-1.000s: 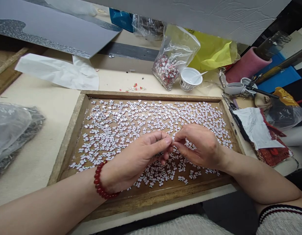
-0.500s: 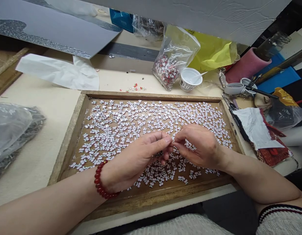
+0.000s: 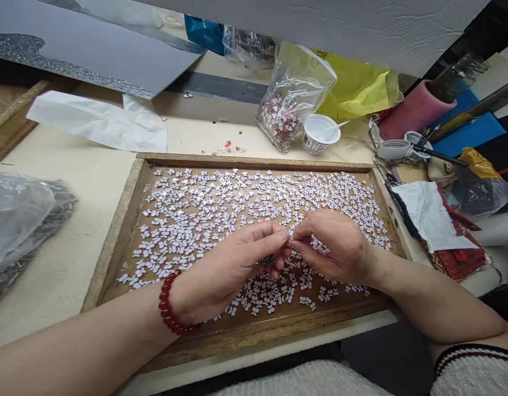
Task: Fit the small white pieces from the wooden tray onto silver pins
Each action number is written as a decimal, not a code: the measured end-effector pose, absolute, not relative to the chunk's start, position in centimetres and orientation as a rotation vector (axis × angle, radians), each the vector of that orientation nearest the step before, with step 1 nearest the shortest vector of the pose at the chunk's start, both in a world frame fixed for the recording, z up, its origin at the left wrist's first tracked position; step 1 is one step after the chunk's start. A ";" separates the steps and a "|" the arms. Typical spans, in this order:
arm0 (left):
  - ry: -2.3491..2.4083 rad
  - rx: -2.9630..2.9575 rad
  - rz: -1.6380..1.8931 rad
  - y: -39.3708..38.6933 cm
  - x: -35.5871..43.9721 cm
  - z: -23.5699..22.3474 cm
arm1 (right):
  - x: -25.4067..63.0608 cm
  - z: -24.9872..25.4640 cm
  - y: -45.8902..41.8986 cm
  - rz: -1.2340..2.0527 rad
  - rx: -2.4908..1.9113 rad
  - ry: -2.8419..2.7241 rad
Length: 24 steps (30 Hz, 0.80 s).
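Observation:
Above the wooden tray (image 3: pixel 114 220), my left hand (image 3: pixel 237 258) is curled, with thumb and forefinger pinched together. Small dark, shiny metal pieces (image 3: pixel 265 260) show partly in its palm under the fingers. My right hand (image 3: pixel 336 245) meets it, its own thumb and forefinger closed at the left fingertips. Whatever lies between the two pinches is too small to make out. Beneath both hands, many small pale cherry-shaped pieces (image 3: pixel 192 242) with dark edges lie spread over the tray's brown bottom. Part of them is hidden by my hands and forearms.
Behind the tray stand a clear bag of red and silver pieces (image 3: pixel 279 118) and a white cup (image 3: pixel 320 133) with a spoon. Loose beads (image 3: pixel 229 148) lie nearby. A plastic bag (image 3: pixel 23 220) sits left; a red pouch (image 3: pixel 456 261) and pink roll (image 3: pixel 414 110) are right.
Almost nothing differs. Both hands stay fingertip to fingertip over the tray, with only a very slight shift of the fingers.

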<state>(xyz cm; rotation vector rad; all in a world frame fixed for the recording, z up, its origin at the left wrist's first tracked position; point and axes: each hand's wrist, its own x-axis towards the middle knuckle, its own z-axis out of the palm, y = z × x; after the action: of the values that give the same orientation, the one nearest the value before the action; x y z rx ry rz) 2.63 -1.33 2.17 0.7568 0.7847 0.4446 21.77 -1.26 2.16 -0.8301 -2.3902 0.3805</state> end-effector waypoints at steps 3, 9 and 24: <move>0.787 0.756 0.439 -1.4 2.7 2.2 | 21.8 2.1 -1.3 0.378 -0.830 -2.388; 0.799 0.762 0.431 -1.3 2.7 2.2 | 21.8 2.0 -1.3 0.386 -0.824 -2.385; 0.798 0.750 0.435 -1.4 2.7 2.3 | 21.8 2.0 -1.2 0.367 -0.817 -2.391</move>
<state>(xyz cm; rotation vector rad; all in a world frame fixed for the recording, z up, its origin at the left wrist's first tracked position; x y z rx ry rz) 2.74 -1.43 2.29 0.7500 0.7982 0.4352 21.78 -1.24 2.01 -0.8171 -2.3908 0.3668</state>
